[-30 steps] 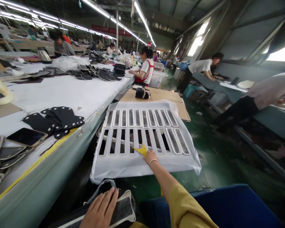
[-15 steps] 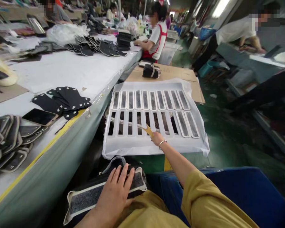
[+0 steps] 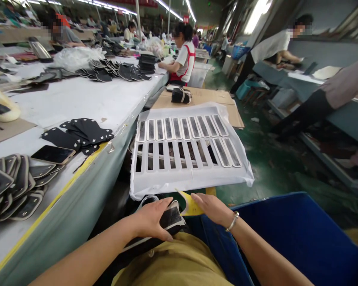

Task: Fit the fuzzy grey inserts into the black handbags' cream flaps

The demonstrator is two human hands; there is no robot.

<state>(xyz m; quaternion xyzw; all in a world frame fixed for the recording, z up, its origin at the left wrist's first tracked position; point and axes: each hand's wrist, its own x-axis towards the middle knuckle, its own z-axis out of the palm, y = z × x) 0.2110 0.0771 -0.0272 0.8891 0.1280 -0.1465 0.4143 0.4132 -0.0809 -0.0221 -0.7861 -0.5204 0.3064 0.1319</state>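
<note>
Left hand (image 3: 150, 217) astride a pale-rimmed dark panel (image 3: 171, 216); right hand (image 3: 214, 207) with a notched yellow piece (image 3: 193, 205).
The panel lies at the lap (image 3: 179, 258), on the wearer's side of the slotted white sheet (image 3: 167, 183). The left thumb and fingers spread across it, though how firmly they press cannot be told; the right fingers pinch the yellow piece. A slack left hold could let the panel slide from the lap, and a careless stroke of the yellow tip could snag the pale rim. The panel's long axis runs obliquely, from beneath the left wrist outward to the right, its visible end facing the right hand. The yellow piece points leftward, notch toward the panel; contact between them is unclear.
</note>
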